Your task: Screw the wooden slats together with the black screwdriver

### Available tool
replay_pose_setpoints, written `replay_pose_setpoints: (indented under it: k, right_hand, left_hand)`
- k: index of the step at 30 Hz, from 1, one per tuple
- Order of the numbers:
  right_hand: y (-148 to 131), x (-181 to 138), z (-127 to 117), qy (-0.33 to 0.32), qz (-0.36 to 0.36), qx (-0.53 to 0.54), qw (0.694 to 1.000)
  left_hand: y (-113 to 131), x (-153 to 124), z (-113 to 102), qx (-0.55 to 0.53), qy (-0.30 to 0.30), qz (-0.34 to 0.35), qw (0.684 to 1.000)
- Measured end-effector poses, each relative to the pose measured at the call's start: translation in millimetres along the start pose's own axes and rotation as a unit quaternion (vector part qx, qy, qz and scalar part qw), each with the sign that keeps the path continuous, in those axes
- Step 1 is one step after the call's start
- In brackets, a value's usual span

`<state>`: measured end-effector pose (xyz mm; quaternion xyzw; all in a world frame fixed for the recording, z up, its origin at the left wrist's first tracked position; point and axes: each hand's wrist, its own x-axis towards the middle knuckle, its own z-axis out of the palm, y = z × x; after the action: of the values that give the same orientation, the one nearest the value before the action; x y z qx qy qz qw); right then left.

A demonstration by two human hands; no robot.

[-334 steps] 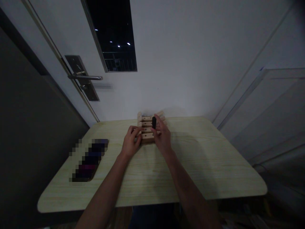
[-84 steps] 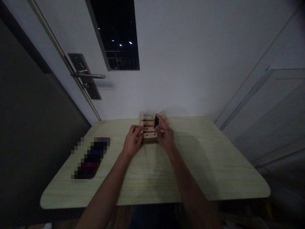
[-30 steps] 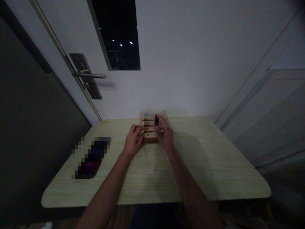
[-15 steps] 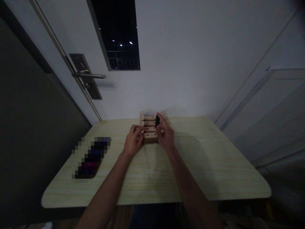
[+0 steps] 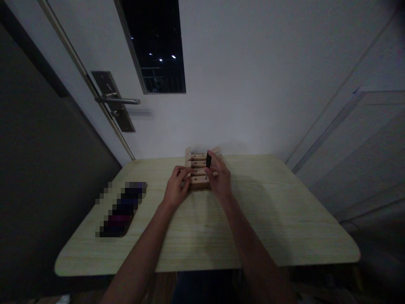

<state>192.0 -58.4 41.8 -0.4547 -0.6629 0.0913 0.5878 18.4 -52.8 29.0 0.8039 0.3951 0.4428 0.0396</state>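
Observation:
A small wooden rack with several slats and dark holes along them stands at the back of the table. My left hand grips its left side, fingers over the slats and thumb at the front. In my right hand, pinched between thumb and fingers, is an upright screwdriver with a black handle. Its lower part is mostly hidden by my fingers. Just under them, a small metal spot shows on the front slat. The rack's right end is partly covered by my right hand.
The pale wood-grain table has rounded front corners. A pixelated dark phone-like object lies at its left. Behind stands a white door with a metal lever handle and a dark window pane.
My right thumb and fingers have shifted slightly around the black handle, which sits a touch further left. My left hand and the rack stay in place.

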Motion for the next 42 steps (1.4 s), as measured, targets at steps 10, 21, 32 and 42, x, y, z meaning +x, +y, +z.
replay_pose_setpoints:
  k: [10, 21, 32, 42]
  right_hand:
    - [-5.3, -0.4, -2.9, -0.006, -0.008, -0.022, 1.000]
    - [-1.5, -1.7, 0.3, -0.002, 0.026, 0.022, 0.999]
    - [-1.9, -0.2, 0.9, -0.001, 0.000, -0.026, 1.000]
    - [-3.8, -1.4, -4.3, -0.008, 0.002, 0.027, 1.000]
  left_hand:
    - [-0.3, 0.0, 0.4, 0.001, 0.001, 0.002, 1.000]
    - [-0.1, -0.3, 0.6, 0.001, 0.004, -0.003, 1.000]
    - [-0.3, 0.1, 0.9, 0.002, 0.002, 0.000, 1.000]
    - [3.0, 1.1, -1.2, -0.011, -0.002, -0.008, 1.000]
